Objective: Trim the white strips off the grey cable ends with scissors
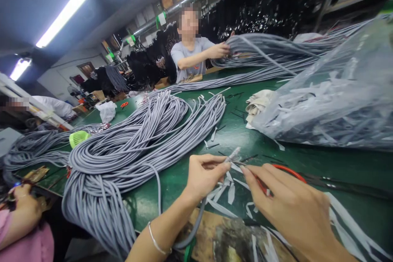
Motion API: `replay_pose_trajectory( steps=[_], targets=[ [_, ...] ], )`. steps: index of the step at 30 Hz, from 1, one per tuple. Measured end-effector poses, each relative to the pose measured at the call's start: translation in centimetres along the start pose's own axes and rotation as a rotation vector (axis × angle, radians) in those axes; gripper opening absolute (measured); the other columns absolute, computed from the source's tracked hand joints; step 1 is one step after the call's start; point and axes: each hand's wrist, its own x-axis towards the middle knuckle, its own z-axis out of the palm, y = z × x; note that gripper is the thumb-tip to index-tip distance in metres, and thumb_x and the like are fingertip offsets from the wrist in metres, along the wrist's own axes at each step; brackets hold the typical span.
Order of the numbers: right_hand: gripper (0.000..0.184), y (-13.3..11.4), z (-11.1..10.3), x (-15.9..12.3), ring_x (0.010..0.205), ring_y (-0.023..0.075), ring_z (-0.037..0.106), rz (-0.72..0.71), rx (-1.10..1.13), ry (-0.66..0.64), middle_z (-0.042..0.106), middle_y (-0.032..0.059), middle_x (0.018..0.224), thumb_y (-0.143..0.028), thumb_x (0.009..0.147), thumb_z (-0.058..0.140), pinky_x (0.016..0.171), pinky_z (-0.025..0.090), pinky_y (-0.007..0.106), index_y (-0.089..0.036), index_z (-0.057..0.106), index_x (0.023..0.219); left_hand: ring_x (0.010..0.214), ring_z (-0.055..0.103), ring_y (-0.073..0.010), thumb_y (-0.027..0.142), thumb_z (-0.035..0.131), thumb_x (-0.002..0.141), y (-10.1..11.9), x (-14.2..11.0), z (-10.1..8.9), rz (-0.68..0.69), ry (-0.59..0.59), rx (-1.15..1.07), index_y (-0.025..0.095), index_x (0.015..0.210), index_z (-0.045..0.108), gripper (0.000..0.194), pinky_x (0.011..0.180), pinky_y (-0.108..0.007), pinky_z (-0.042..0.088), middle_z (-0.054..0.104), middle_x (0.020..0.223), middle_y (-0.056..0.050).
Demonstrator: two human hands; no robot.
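Fingers [225, 167] clamped on gray cable [197, 228]

Left hand [201, 176] pinches the cable near its whitish tip [234, 154], above the green table [233, 135]. Right hand [290, 204]: fingertips bunched beside it, exact grip unclear. Cable's probably light, springy; tip limp. Best hold: jacket just behind tip. Forearms converge, right knuckles up.

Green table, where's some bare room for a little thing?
Small bare patches of table show between the gray cables and left hand, and between the plastic bag and red-handled tool. It's crowded around the right hand: white strips, black bits.
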Motion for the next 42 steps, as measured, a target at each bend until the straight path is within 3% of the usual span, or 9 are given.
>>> replay_pose_trajectory(
  steps=[6,14,23,26,31,37,42],
  targets=[
    [0.038,-0.3,-0.1,0.3,0.049,0.0114,0.057,-0.009,-0.026,0.015,0.06,-0.0002,0.049,-0.026,0.096,0.043,0.046,0.03,0.027,-0.019,0.067,0.067,0.041,0.04,-0.0061,0.038,0.084,0.045,0.0,-0.3,0.1,0.096,0.0,0.005,0.012,0.061,0.077,0.031,0.04,-0.021,0.032,0.056,0.048,-0.001],
    [0.039,-0.3,-0.3,0.4,0.047,0.0104,0.057,-0.054,-0.021,0.032,0.062,-0.0001,0.05,-0.023,0.097,0.042,0.046,0.03,0.027,-0.018,0.067,0.067,0.049,0.044,-0.0103,0.03,0.077,0.063,-0.6,-0.5,-0.3,0.237,-0.015,0.211,0.015,0.071,0.08,0.018,0.046,-0.023,0.031,0.062,0.055,-0.004],
    [0.041,-0.4,-0.1,0.4,0.046,0.0109,0.059,-0.12,-0.079,0.023,0.065,0.0017,0.054,-0.017,0.096,0.04,0.047,0.033,0.026,-0.017,0.065,0.064,0.053,0.051,-0.0135,0.017,0.068,0.07,-0.9,-1.2,0.0,0.406,-0.013,0.438,0.016,0.073,0.079,0.011,0.051,-0.024,0.038,0.063,0.06,-0.005],
    [0.032,-0.4,-0.1,0.2,0.047,0.0111,0.059,-0.142,-0.003,0.088,0.068,0.0023,0.057,-0.017,0.093,0.047,0.049,0.037,0.025,-0.018,0.066,0.067,0.053,0.052,-0.0137,0.016,0.066,0.071,-1.1,-1.1,0.0,0.387,-0.024,0.461,0.015,0.076,0.079,0.013,0.052,-0.023,0.04,0.066,0.064,-0.006],
    [0.025,-1.3,-0.7,-0.4,0.048,0.0103,0.058,-0.273,0.34,0.113,0.063,-0.0019,0.052,-0.015,0.091,0.051,0.058,0.044,0.023,-0.021,0.066,0.071,0.053,0.051,-0.0138,0.02,0.062,0.07,-1.7,0.2,-0.2,0.196,0.051,0.381,0.011,0.068,0.074,0.015,0.053,-0.024,0.039,0.063,0.058,-0.004],
    [0.037,-0.4,0.2,0.2,0.047,0.0124,0.06,-0.073,0.028,0.038,0.064,0.0015,0.054,-0.023,0.096,0.043,0.045,0.034,0.027,-0.016,0.064,0.066,0.046,0.026,-0.0073,0.044,0.057,0.079,-1.5,-0.2,-0.2,0.218,-0.098,0.186,0.007,0.072,0.07,0.039,0.043,-0.021,0.02,0.037,0.049,0.004],
    [0.04,-0.1,0.6,0.3,0.048,0.0117,0.06,-0.013,0.032,0.042,0.066,0.0017,0.057,-0.028,0.098,0.04,0.047,0.036,0.025,-0.017,0.065,0.068,0.046,0.024,-0.0066,0.056,0.057,0.078,-1.3,-0.7,0.0,0.204,-0.143,0.173,0.006,0.073,0.07,0.052,0.042,-0.021,0.02,0.034,0.051,0.005]
  ],
)
